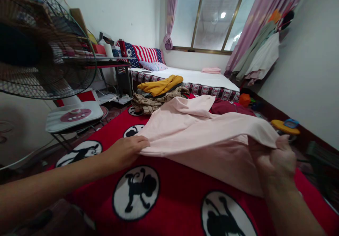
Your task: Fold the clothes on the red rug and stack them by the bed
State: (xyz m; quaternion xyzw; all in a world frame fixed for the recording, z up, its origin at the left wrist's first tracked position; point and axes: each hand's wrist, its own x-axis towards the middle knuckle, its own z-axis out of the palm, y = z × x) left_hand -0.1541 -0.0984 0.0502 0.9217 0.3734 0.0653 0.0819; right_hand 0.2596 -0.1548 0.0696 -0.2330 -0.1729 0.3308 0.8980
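Observation:
A pale pink garment is spread over a red blanket with black monkey figures in white circles. My left hand is closed on the garment's near left edge. On the right, my right hand grips the other end and lifts it off the blanket, the thumb on top and some fingers hidden under the cloth. Between the hands the near edge is stretched, with a fold hanging below it. Which kind of garment it is, I cannot tell for sure. Dark red cloth lies just beyond it.
Beyond the garment is a clothes pile with a yellow piece on top. A fan stands close on the left, near a white stool. A bed is under the window. A yellow stool stands at the right.

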